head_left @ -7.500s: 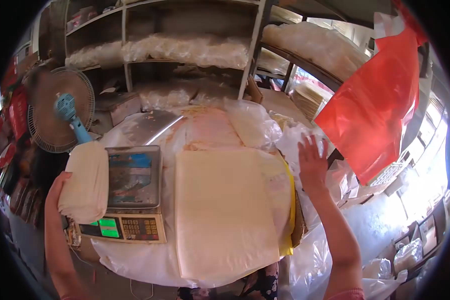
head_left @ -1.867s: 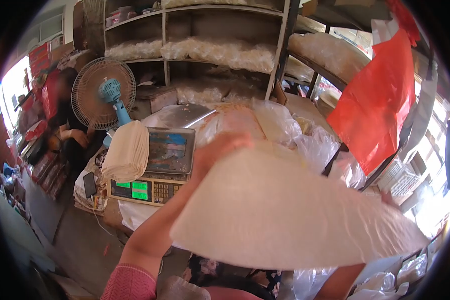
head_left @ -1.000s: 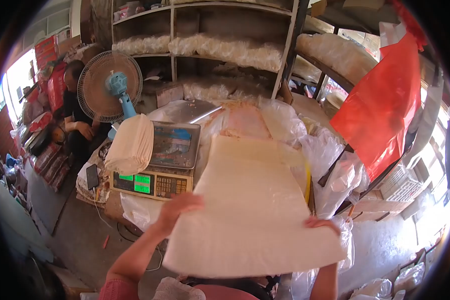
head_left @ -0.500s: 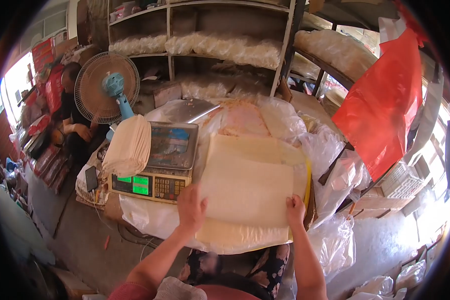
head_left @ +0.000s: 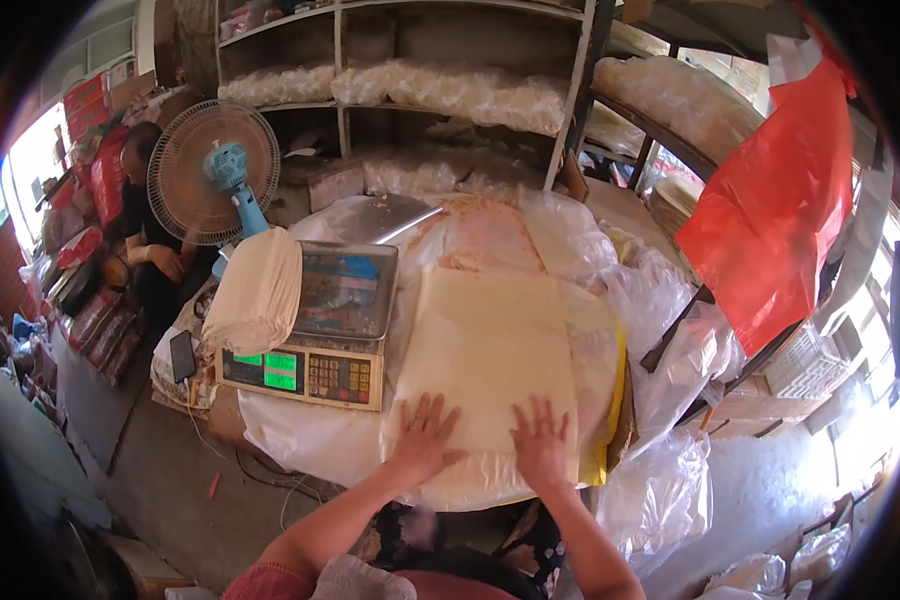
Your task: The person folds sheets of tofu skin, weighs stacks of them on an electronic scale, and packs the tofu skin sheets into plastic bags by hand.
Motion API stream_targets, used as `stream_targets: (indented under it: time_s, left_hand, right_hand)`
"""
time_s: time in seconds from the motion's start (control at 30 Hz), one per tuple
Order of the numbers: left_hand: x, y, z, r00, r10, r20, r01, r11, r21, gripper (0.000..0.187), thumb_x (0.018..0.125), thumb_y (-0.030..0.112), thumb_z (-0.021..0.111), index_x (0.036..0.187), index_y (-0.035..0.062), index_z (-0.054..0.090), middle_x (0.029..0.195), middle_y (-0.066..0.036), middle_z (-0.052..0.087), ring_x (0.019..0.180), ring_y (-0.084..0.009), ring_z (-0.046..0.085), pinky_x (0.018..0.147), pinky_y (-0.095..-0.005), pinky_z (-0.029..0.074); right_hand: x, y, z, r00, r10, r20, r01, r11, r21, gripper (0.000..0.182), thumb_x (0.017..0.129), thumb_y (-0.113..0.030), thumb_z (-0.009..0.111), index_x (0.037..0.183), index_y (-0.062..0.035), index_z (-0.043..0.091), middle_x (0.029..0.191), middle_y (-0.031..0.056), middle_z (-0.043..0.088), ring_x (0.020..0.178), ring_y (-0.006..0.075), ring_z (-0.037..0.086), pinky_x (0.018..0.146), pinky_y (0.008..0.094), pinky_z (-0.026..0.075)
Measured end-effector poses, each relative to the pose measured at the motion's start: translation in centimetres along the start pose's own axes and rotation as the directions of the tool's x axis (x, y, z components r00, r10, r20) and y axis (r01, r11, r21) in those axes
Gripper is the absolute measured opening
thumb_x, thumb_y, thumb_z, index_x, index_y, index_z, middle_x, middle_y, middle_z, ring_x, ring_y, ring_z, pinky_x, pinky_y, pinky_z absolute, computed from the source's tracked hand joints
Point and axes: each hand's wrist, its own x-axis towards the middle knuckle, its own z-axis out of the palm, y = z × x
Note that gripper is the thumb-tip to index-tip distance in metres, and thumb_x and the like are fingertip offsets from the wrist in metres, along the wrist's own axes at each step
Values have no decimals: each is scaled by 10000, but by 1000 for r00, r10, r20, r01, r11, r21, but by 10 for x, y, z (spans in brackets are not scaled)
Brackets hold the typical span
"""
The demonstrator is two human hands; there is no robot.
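Cream, thin sheets in a flat rectangular stack point(head_left: 495, 355), both palms pressing its near edge.
Head view: the left hand point(head_left: 422, 437) and right hand point(head_left: 540, 441) lie flat with fingers spread, gripping nothing. The stack rests on crinkled clear plastic just right of the metal-topped scale point(head_left: 315, 325); a rolled cream bundle point(head_left: 257, 292) leans at the scale's left.

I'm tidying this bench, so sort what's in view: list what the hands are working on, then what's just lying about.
In hand:
left hand and right hand, both flat on the stack of sheets

Lying about:
scale
folded bundle beside the scale
fan
red bag
phone
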Motion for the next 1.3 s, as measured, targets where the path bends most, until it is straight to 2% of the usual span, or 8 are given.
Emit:
stream_targets:
  time_s: [0.33,0.4,0.5,0.77,0.97,1.1,1.23,1.3]
  left_hand:
    - [29,-9,-16,984,96,147,-115,985,126,652,798,246,565,1393,123,331,1292,-260,427,1186,-427,424,927,-543,379]
    - [25,9,-44,941,34,337,-27,999,-26,572,818,111,473,1377,96,354,1254,-267,448,1127,-416,461,867,-519,416]
    - [6,40,-60,904,35,425,-6,998,-69,647,792,189,568,1389,109,330,1270,-247,456,1171,-382,456,918,-504,400]
    - [-9,15,-79,988,-148,-46,47,568,-821,911,790,308,690,1427,7,114,1419,-235,273,1315,-354,302,1073,-436,252]
    - [-19,-17,-64,845,-416,-336,-141,434,-890,776,753,108,704,1379,-14,263,1380,-204,351,1307,-250,324,1095,-386,217]
    - [-35,-40,-43,968,210,-141,-252,772,-583,394,742,71,704,1103,-10,570,1061,-121,641,1108,-236,543,1047,-374,305]
    - [-4,-7,-61,841,-423,338,404,74,-912,457,737,99,697,1157,14,535,1039,-153,630,1115,-320,525,1002,-393,344]
    - [7,-8,-42,893,-428,-139,320,821,-472,567,764,257,703,1231,32,475,1213,-210,501,1150,-323,480,947,-440,387]
  right_hand:
    - [-35,-29,-32,870,-124,478,-265,699,664,377,888,-176,520,1249,-77,478,1226,151,541,1057,359,566,835,452,483]
    - [-46,-18,-7,651,51,757,-635,-509,581,384,862,-140,570,1221,-36,485,1141,132,591,940,320,623,751,397,526]
    - [-27,4,-30,696,445,563,-171,-658,733,398,822,-75,611,1199,-19,499,1100,124,608,989,310,608,785,386,521]
    - [31,-16,-175,976,-209,-61,190,683,705,390,796,6,553,1186,-10,557,1217,118,571,1122,312,545,929,345,451]
    - [-26,20,-69,956,-281,80,136,671,729,462,723,41,576,1169,-78,600,1228,136,563,1181,291,508,985,355,408]
    - [-55,37,-23,961,-163,225,-117,497,860,380,757,1,616,1131,-62,608,1055,113,653,1010,235,613,879,293,465]
    - [-29,34,-20,808,321,494,-580,280,765,307,768,-143,686,1019,15,607,901,131,654,843,203,619,755,311,476]
    - [-14,29,-19,802,439,405,-587,451,673,366,739,-202,710,1006,28,609,901,154,655,854,250,627,768,334,484]
